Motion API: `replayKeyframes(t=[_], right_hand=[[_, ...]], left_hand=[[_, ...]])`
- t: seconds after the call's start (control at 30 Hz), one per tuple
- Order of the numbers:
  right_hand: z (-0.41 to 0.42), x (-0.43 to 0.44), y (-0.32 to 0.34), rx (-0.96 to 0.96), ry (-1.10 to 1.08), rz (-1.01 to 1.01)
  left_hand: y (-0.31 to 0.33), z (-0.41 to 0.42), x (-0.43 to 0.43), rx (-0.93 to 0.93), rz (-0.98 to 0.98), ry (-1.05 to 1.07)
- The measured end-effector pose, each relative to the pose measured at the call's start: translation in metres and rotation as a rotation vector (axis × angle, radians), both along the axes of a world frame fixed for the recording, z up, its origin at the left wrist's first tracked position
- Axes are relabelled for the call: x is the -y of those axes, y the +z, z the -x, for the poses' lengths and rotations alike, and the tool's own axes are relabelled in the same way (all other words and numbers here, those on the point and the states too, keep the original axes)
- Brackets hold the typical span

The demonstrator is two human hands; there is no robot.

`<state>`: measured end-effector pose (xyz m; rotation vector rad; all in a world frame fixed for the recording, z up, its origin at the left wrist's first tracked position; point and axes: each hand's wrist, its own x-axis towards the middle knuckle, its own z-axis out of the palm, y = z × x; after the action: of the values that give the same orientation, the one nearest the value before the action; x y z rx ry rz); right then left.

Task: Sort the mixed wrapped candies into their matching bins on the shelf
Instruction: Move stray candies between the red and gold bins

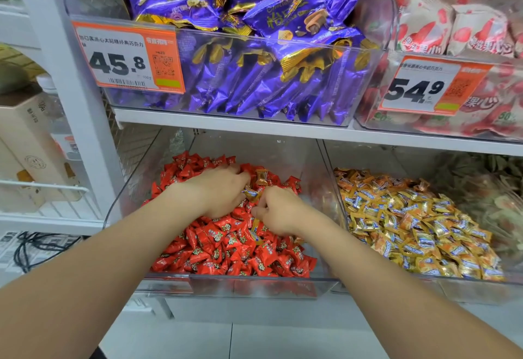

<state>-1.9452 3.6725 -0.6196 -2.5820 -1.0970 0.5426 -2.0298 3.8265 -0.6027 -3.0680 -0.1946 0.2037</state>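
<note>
Candies in red wrappers (226, 248) fill the clear left bin (263, 288) on the lower shelf (254, 128), and the strays that need sorting lie among them. A gold candy (261, 177) sits on top of the heap near the back, and a gold-and-blue candy (250, 194) lies in the gap between the two hands. Both hands are down in this bin because this is where the mix is. The matching gold-wrapped candies (418, 222) are heaped in the right bin (467, 283) just beside it, past the clear dividing wall. The left hand (218, 191) lies palm down on the pile with its fingers bent into the wrappers, probably to hold the red ones back or rake them aside so the odd colours show. The right hand (278, 211) is knuckles up, its fingers curled toward the gold-and-blue candy and its thumb tucked below. The fingertips of both hands are buried in or hidden behind wrappers, so I cannot tell whether either hand has hold of a candy. As I read it, the step in hand is picking out strays and few have crossed over. The next move calls for a clean pinch on one slippery wrapper without dragging red neighbours along. Purple packs (268, 81) in the bin above play no part in it.
</note>
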Motion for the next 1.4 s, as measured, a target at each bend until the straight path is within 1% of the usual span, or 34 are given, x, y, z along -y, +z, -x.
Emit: replayKeyframes(t=[0.1, 0.23, 0.3, 0.4, 0.47, 0.53, 0.67, 0.73, 0.8, 0.9, 0.97, 1.03, 1.1, 1.17, 1.2, 1.27, 1.4], right_hand=[[0.001, -0.001, 0.003, -0.017, -0.001, -0.001], [-0.007, 0.002, 0.013, -0.04, -0.035, -0.035], [-0.007, 0.004, 0.011, -0.069, -0.055, -0.058], [0.005, 0.005, 0.007, -0.085, 0.006, -0.013], [0.009, 0.004, 0.005, -0.087, 0.009, -0.005], [0.004, 0.003, 0.009, -0.092, -0.038, -0.034], [-0.002, 0.008, 0.029, -0.214, -0.212, -0.216], [-0.005, 0.011, 0.037, -0.205, -0.234, -0.279], [-0.009, 0.015, 0.042, -0.162, -0.198, -0.264], [-0.013, 0.017, 0.041, -0.11, -0.116, -0.126], [-0.012, 0.016, 0.036, -0.039, -0.07, -0.064], [-0.009, 0.013, 0.031, -0.002, -0.031, -0.025], [-0.003, 0.013, 0.031, 0.02, 0.027, 0.081], [0.0, 0.012, 0.028, -0.006, 0.091, 0.174], [0.001, 0.012, 0.026, -0.029, 0.1, 0.187], [0.0, 0.011, 0.024, -0.048, 0.068, 0.151], [-0.003, 0.015, 0.031, -0.006, 0.025, 0.077]], left_hand=[[-0.002, -0.003, 0.003, 0.041, -0.048, 0.012], [-0.008, -0.009, 0.004, 0.133, -0.04, 0.046], [-0.01, -0.011, 0.005, 0.118, -0.043, 0.061], [-0.01, -0.014, 0.006, 0.103, -0.048, 0.07], [-0.01, -0.015, 0.005, 0.112, 0.002, 0.078], [-0.007, -0.014, 0.003, 0.119, 0.074, 0.082], [0.007, -0.003, 0.0, 0.205, 0.326, 0.135], [0.016, 0.004, -0.001, 0.259, 0.38, 0.173], [0.024, 0.01, -0.003, 0.324, 0.381, 0.206], [0.034, 0.018, -0.005, 0.432, 0.434, 0.253], [0.037, 0.022, -0.006, 0.451, 0.522, 0.302], [0.038, 0.025, -0.004, 0.404, 0.648, 0.331], [0.036, 0.027, 0.001, 0.339, 0.88, 0.358], [0.036, 0.03, 0.005, 0.33, 1.132, 0.392], [0.037, 0.031, 0.008, 0.34, 1.229, 0.413], [0.039, 0.034, 0.013, 0.347, 1.374, 0.457], [0.041, 0.038, 0.022, 0.24, 1.573, 0.491]])
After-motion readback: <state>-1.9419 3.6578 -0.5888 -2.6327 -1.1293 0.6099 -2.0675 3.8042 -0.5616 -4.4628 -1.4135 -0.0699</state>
